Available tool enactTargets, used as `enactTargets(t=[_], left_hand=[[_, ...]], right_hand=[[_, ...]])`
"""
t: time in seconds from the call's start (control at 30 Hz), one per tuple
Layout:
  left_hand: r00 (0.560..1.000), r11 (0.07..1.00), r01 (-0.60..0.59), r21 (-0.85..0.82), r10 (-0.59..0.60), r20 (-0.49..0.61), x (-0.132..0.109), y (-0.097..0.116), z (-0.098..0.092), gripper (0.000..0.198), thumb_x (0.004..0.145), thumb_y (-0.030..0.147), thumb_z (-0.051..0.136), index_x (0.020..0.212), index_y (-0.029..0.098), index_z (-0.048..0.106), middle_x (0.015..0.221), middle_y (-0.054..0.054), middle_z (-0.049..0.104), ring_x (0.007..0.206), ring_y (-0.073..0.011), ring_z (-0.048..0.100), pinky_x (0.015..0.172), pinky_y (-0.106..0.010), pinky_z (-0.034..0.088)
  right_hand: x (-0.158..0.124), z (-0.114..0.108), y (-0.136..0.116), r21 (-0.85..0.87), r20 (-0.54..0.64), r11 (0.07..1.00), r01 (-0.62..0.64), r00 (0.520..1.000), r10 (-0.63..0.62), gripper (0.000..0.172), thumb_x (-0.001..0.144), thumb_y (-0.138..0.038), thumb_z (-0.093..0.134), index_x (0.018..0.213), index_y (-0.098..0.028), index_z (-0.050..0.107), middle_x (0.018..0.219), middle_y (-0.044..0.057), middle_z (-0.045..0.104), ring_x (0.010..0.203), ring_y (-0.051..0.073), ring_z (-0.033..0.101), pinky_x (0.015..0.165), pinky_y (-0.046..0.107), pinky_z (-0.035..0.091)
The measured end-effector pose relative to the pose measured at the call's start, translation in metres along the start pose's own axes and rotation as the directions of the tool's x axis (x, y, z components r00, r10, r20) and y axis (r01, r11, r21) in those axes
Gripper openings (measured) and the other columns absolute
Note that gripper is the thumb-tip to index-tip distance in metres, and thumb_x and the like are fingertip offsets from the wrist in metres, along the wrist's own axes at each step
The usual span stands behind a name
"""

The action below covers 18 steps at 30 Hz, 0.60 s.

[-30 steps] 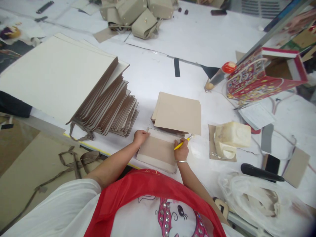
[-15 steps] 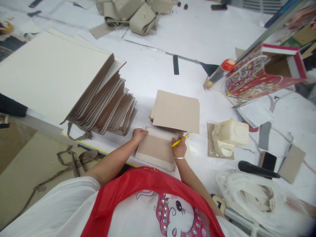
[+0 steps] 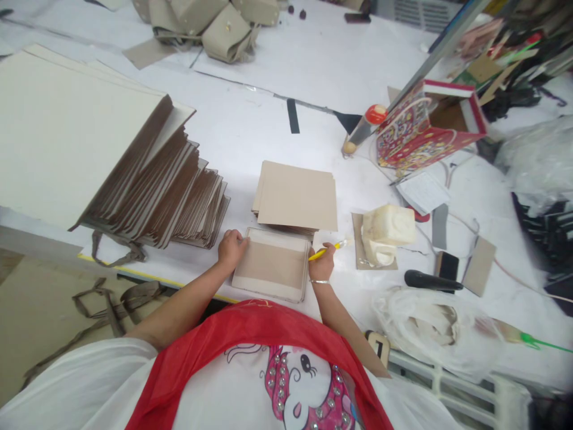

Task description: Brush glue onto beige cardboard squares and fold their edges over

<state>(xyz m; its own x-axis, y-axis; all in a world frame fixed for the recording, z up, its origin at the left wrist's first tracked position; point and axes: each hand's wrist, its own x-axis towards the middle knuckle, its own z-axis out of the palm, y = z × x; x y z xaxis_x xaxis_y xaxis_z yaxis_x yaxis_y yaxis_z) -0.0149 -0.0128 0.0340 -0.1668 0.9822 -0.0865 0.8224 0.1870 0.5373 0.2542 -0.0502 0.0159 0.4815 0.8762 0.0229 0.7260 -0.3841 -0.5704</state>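
Observation:
A tan rectangular piece [image 3: 274, 263] lies under a clear plate [image 3: 250, 285] at the table's near edge. My left hand [image 3: 231, 248] presses its upper left corner with curled fingers. My right hand [image 3: 322, 263] is closed on a yellow brush [image 3: 328, 249] at the piece's right edge, the brush tip pointing right. Just beyond lies a stack of tan sheets [image 3: 297, 195].
A big fanned pile of cream and brown boards [image 3: 111, 155] fills the left. A white glue jug [image 3: 387, 232] sits right of the brush. Further right are a black handle [image 3: 427, 280], a red patterned box [image 3: 425, 128], a plastic bag [image 3: 430, 322] and beige bags [image 3: 210, 21] at the back.
The view has swung to the right, so everything sits further left in frame. Both hands stay on the tan piece; the brush remains at its right edge.

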Motion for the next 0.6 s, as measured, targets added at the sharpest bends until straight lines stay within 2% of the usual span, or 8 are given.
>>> enactTargets(t=[0.1,0.17,0.3,0.37,0.4,0.47,0.57,0.6], left_hand=[[0.962,0.964,-0.266,-0.015,0.265,-0.06,-0.023,0.01,-0.024,0.01,0.081,0.027,0.05,0.082,0.017,0.054,0.084,-0.005,0.054,0.075,-0.0157,0.054,0.07,-0.027,0.043],[0.883,0.892,-0.453,-0.017,0.446,-0.147,-0.04,0.021,-0.057,0.011,0.081,0.023,0.051,0.091,0.018,0.053,0.086,-0.005,0.055,0.076,-0.0152,0.054,0.073,-0.028,0.045],[0.564,0.675,-0.722,0.153,0.702,-0.435,-0.066,0.042,-0.152,0.037,0.073,0.018,0.065,0.105,0.02,0.047,0.091,-0.006,0.057,0.087,-0.017,0.056,0.079,-0.031,0.048],[0.431,0.637,-0.7,0.322,0.737,-0.521,-0.07,0.046,-0.203,0.05,0.066,0.017,0.072,0.108,0.021,0.046,0.094,-0.006,0.056,0.09,-0.0183,0.056,0.081,-0.034,0.048],[0.398,0.649,-0.644,0.406,0.737,-0.547,-0.068,0.045,-0.227,0.056,0.064,0.02,0.075,0.111,0.021,0.045,0.098,-0.007,0.056,0.095,-0.0205,0.055,0.083,-0.036,0.048],[0.447,0.705,-0.486,0.516,0.708,-0.547,-0.059,0.036,-0.27,0.063,0.062,0.028,0.076,0.117,0.021,0.044,0.111,-0.012,0.054,0.108,-0.0273,0.05,0.089,-0.044,0.044],[0.636,0.738,-0.357,0.573,0.641,-0.429,-0.041,0.014,-0.31,0.052,0.07,0.029,0.067,0.117,0.019,0.048,0.112,-0.013,0.056,0.108,-0.0298,0.05,0.09,-0.046,0.042],[0.673,0.738,-0.354,0.574,0.627,-0.392,-0.037,0.008,-0.317,0.041,0.073,0.025,0.062,0.113,0.019,0.052,0.106,-0.011,0.059,0.102,-0.0279,0.053,0.088,-0.044,0.043]], right_hand=[[-0.006,-0.025,0.006,0.048,-0.057,0.998,0.029,0.998,-0.026,0.035,0.078,-0.034,0.049,0.107,-0.016,0.038,0.074,0.001,0.055,0.067,0.016,0.055,0.065,0.028,0.043],[-0.013,-0.044,0.001,0.108,-0.11,0.992,0.064,0.993,-0.052,0.035,0.079,-0.036,0.05,0.106,-0.016,0.039,0.075,0.001,0.054,0.066,0.016,0.056,0.063,0.028,0.044],[-0.019,-0.075,-0.022,0.257,-0.212,0.947,0.192,0.967,-0.139,0.037,0.076,-0.038,0.058,0.102,-0.017,0.043,0.076,0.003,0.055,0.063,0.016,0.057,0.058,0.028,0.046],[-0.019,-0.085,-0.04,0.319,-0.227,0.91,0.264,0.954,-0.197,0.027,0.076,-0.036,0.06,0.093,-0.018,0.049,0.075,0.004,0.056,0.061,0.016,0.057,0.059,0.029,0.047],[-0.019,-0.09,-0.051,0.35,-0.227,0.883,0.312,0.943,-0.243,0.023,0.077,-0.034,0.06,0.09,-0.018,0.052,0.075,0.005,0.057,0.061,0.016,0.057,0.061,0.03,0.048],[-0.023,-0.099,-0.077,0.39,-0.258,0.816,0.427,0.901,-0.349,0.02,0.077,-0.031,0.06,0.09,-0.017,0.054,0.079,0.007,0.059,0.064,0.016,0.058,0.065,0.033,0.05],[-0.034,-0.107,-0.114,0.403,-0.332,0.694,0.596,0.802,-0.496,0.027,0.078,-0.025,0.06,0.103,-0.018,0.052,0.091,0.009,0.06,0.072,0.017,0.06,0.07,0.035,0.051],[-0.039,-0.108,-0.125,0.411,-0.335,0.654,0.635,0.772,-0.54,0.03,0.078,-0.023,0.06,0.106,-0.018,0.05,0.094,0.009,0.06,0.074,0.017,0.06,0.07,0.035,0.051]])
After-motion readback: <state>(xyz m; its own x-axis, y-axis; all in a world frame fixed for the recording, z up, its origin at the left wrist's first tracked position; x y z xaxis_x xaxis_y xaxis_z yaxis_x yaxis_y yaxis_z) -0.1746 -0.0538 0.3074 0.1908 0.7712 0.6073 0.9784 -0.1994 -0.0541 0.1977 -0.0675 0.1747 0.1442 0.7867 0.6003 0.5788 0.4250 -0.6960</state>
